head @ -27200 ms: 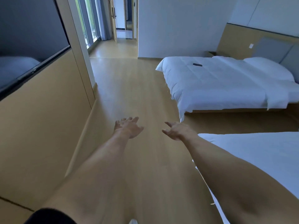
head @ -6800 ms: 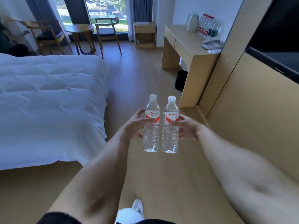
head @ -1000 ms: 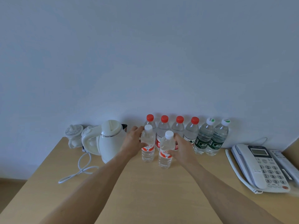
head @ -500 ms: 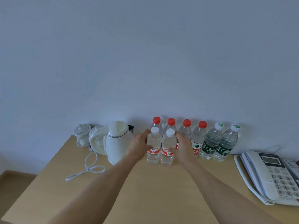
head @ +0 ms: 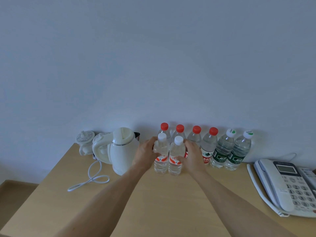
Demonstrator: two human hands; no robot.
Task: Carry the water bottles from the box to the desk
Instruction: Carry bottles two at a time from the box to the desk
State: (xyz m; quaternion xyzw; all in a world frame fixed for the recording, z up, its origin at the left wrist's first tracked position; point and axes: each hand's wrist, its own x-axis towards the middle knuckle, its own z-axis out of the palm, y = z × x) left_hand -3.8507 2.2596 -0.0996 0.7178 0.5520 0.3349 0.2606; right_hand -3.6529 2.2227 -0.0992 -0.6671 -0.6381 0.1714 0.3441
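Head view: we see our left hand curled round the left white-capped bottle and our right hand curled round the right white-capped bottle. Both bottles stand upright, side by side, on the tabletop, just before a row of red-capped bottles, between the kettle and the telephone.
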